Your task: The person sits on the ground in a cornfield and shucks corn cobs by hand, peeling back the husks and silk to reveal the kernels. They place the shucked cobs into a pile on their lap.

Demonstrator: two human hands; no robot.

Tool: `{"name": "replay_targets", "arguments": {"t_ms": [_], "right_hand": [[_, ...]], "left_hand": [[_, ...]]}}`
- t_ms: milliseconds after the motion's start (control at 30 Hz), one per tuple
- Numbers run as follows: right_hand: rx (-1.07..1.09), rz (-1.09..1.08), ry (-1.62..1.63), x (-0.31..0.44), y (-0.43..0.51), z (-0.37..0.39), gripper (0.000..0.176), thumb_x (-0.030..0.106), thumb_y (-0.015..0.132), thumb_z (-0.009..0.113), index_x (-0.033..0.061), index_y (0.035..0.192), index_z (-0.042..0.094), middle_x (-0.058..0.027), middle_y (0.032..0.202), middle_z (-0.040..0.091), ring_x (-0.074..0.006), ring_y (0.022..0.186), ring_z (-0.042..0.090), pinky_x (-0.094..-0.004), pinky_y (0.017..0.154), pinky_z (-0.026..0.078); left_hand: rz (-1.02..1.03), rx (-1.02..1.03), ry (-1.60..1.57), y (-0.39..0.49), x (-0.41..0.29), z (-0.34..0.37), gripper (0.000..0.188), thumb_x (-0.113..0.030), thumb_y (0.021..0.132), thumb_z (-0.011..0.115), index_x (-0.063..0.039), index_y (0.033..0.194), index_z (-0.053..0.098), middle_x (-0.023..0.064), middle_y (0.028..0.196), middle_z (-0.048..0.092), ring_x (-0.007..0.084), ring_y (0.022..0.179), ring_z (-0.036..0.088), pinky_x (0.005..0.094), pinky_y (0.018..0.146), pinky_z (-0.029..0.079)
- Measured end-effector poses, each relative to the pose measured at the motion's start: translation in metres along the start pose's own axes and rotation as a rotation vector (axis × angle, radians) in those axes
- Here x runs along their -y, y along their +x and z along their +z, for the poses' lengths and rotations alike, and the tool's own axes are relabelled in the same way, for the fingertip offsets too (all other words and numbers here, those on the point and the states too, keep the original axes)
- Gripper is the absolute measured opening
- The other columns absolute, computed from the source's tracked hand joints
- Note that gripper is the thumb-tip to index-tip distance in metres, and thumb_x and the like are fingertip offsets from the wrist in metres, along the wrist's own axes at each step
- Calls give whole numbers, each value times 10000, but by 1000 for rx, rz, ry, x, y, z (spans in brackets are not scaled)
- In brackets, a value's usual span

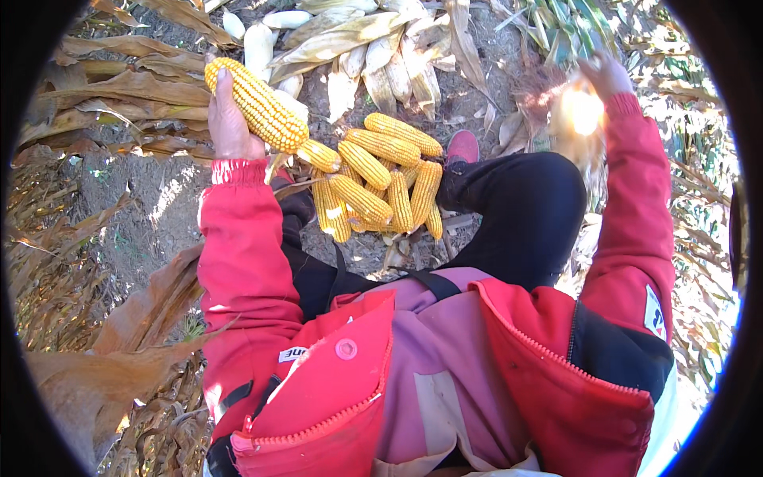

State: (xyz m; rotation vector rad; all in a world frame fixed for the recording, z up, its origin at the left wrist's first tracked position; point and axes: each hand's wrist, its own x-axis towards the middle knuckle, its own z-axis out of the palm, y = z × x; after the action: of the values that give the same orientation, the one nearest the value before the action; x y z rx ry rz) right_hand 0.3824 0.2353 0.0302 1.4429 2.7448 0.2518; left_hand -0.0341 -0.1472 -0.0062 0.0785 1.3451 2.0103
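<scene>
My left hand (229,122) holds a husked yellow ear of corn (259,107), its thumb along the kernels near the upper end. Between my feet lies a heap of husked yellow corn ears (372,179), just right of and below the held ear. Out to the upper right, my right hand (605,74) is raised over the ground with its fingers apart. Under it is a bright, blurred patch of husk (581,116); whether the fingers touch it, I cannot tell.
Ears still in pale husks (381,65) lie at the top centre, with whitish ears (258,50) beside them. Dry corn stalks and leaves (119,89) cover the left side. Green leaves (572,30) and husk litter are at the upper right. My bent knee (536,197) stands right of the heap.
</scene>
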Motion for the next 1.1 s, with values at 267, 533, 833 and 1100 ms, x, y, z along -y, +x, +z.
{"name": "replay_targets", "arguments": {"t_ms": [267, 533, 833, 1100], "right_hand": [[1180, 331, -68, -141, -315, 79, 560, 444, 741, 680, 69, 1148, 593, -200, 1171, 578, -297, 1135, 528, -393, 976, 392], [337, -210, 1084, 48, -135, -4, 329, 135, 900, 524, 35, 1213, 501, -187, 1117, 598, -260, 1044, 587, -324, 889, 458], [852, -210, 1137, 343, -121, 82, 564, 227, 823, 587, 39, 1311, 377, -160, 853, 644, -267, 738, 642, -359, 674, 504], [679, -336, 788, 407, -142, 193, 296, 206, 795, 540, 113, 1066, 615, -195, 874, 644, -339, 852, 624, -418, 767, 489]], "left_hand": [[-340, -105, 222, -13, 90, -28, 384, -319, 910, 544, -52, 1184, 507, 75, 993, 614, 213, 862, 620, 365, 756, 524], [-596, -113, 70, -63, 172, -17, 367, -320, 950, 459, -11, 1144, 497, 115, 1063, 603, 256, 969, 602, 410, 866, 484], [-163, -155, 349, -53, 64, 9, 426, -223, 906, 562, -97, 1284, 412, 100, 1225, 523, 225, 1102, 514, 384, 919, 418], [-36, -172, 356, -38, -9, -14, 318, -249, 917, 522, -76, 1184, 509, 84, 1181, 567, 203, 1109, 513, 395, 920, 405]]}}
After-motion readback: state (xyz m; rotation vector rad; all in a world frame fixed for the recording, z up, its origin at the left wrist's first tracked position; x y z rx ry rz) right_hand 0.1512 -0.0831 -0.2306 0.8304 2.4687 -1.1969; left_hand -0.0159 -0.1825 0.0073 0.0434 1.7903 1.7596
